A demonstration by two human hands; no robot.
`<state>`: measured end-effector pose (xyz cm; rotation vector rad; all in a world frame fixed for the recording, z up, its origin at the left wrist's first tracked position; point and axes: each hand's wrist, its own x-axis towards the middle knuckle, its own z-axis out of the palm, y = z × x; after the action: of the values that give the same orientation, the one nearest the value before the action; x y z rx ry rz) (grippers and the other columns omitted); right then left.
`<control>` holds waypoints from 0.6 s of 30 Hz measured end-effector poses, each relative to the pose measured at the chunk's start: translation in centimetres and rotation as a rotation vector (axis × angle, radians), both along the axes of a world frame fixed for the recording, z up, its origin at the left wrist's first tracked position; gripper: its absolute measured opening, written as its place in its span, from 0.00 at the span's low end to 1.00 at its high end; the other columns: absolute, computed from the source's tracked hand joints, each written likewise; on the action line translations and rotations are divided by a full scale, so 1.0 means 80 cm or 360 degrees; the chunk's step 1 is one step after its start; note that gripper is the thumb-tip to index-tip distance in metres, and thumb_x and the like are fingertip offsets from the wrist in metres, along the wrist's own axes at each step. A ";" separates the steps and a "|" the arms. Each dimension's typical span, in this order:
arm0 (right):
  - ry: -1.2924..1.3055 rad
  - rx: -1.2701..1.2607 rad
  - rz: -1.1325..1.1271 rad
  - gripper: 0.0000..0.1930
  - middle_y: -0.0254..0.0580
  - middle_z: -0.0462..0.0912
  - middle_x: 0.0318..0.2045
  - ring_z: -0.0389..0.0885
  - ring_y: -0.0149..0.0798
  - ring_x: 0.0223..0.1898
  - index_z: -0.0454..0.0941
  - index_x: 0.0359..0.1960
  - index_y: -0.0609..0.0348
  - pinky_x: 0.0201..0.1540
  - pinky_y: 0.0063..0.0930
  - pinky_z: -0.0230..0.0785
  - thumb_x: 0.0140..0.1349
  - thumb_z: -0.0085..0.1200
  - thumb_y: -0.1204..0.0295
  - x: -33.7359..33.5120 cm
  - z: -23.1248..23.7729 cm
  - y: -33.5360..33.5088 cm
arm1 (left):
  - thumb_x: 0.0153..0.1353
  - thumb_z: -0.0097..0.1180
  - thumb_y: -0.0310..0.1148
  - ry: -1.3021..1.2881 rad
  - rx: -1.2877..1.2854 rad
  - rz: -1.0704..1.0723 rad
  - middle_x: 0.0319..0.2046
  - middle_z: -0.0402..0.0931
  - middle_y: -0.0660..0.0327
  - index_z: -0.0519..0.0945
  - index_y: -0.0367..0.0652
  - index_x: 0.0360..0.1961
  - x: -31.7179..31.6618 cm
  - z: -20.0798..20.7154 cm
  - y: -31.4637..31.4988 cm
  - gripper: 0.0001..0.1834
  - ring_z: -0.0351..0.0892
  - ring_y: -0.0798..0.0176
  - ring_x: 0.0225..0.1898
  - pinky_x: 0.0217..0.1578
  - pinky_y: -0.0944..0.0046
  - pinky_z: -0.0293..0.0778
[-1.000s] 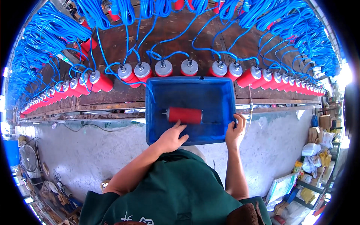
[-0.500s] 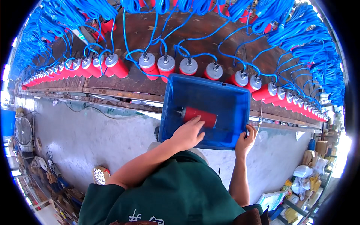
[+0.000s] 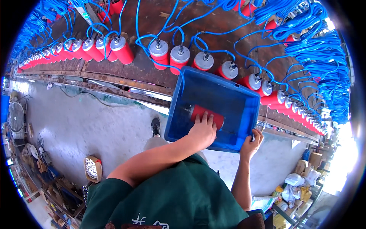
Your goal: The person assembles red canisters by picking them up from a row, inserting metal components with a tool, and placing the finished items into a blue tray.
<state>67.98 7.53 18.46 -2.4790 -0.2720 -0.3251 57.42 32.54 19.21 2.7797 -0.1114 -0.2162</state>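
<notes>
A blue plastic bin (image 3: 237, 107) is in front of me, its far rim up against the row of red cylinders. Inside it lies one red cylinder (image 3: 195, 111) on its side, its metal fitting pointing left. My left hand (image 3: 204, 131) reaches over the near wall, fingers curled over the top of this cylinder; the thumb is hidden. With my right hand (image 3: 251, 145) I grip the near right corner of the bin, thumb and fingers at the rim. A blue cable (image 3: 183, 82) hangs over the bin's far left corner. Whether the bin holds liquid, I cannot tell.
Red cylinders with grey caps (image 3: 180, 54) line the edge of a brown, worn table (image 3: 114, 78), wired to coiled blue cables (image 3: 305, 23) behind. On the floor stand a small box of white pieces (image 3: 92, 169) at left and bags (image 3: 294, 179) at right.
My left hand has slid forward and right, so its fingers now lie across the cylinder. The right hand keeps its hold on the bin. The whole view has shifted and tilted slightly.
</notes>
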 end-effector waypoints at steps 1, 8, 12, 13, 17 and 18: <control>0.0002 -0.0005 0.0003 0.17 0.51 0.78 0.58 0.77 0.55 0.64 0.81 0.53 0.63 0.68 0.48 0.73 0.62 0.51 0.83 0.000 0.000 0.000 | 0.74 0.57 0.47 0.0002 -0.0005 0.0003 0.73 0.69 0.34 0.79 0.31 0.67 -0.003 0.001 -0.002 0.32 0.67 0.27 0.75 0.71 0.28 0.67; -0.0012 0.0088 -0.0004 0.16 0.52 0.80 0.56 0.79 0.55 0.61 0.82 0.51 0.64 0.67 0.47 0.73 0.62 0.50 0.83 0.002 -0.008 -0.004 | 0.76 0.54 0.48 0.0096 0.0038 -0.0059 0.71 0.71 0.32 0.78 0.31 0.68 -0.017 0.003 -0.009 0.32 0.69 0.26 0.73 0.71 0.30 0.68; -0.0010 0.0062 -0.0025 0.16 0.51 0.80 0.56 0.80 0.55 0.60 0.82 0.51 0.64 0.66 0.47 0.73 0.63 0.50 0.83 0.002 -0.006 -0.004 | 0.79 0.50 0.49 0.0182 -0.0045 -0.0053 0.68 0.75 0.32 0.77 0.31 0.68 -0.019 0.013 -0.008 0.31 0.72 0.26 0.71 0.71 0.30 0.68; -0.0008 0.0060 -0.0023 0.16 0.51 0.80 0.56 0.80 0.55 0.60 0.82 0.51 0.64 0.66 0.47 0.73 0.63 0.50 0.83 0.002 -0.007 -0.005 | 0.79 0.50 0.49 0.0184 -0.0047 -0.0051 0.68 0.75 0.32 0.77 0.31 0.68 -0.020 0.014 -0.008 0.31 0.72 0.26 0.71 0.71 0.30 0.68; -0.0020 0.0024 -0.0026 0.16 0.51 0.81 0.55 0.80 0.55 0.60 0.82 0.51 0.64 0.66 0.47 0.72 0.62 0.51 0.83 0.003 -0.010 -0.008 | 0.81 0.45 0.50 0.0290 -0.0158 -0.0084 0.66 0.77 0.33 0.77 0.31 0.68 -0.022 0.025 -0.003 0.31 0.78 0.28 0.67 0.71 0.32 0.68; -0.0018 0.0028 -0.0031 0.16 0.51 0.81 0.55 0.80 0.55 0.60 0.82 0.51 0.64 0.66 0.47 0.72 0.62 0.51 0.82 0.003 -0.010 -0.007 | 0.82 0.44 0.50 0.0349 -0.0188 -0.0104 0.65 0.78 0.34 0.77 0.31 0.68 -0.022 0.027 -0.002 0.32 0.80 0.29 0.65 0.71 0.32 0.69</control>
<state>68.22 6.95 17.70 -2.4643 -0.2491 -0.3482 55.63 32.36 21.41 2.6176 -0.1547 -0.5116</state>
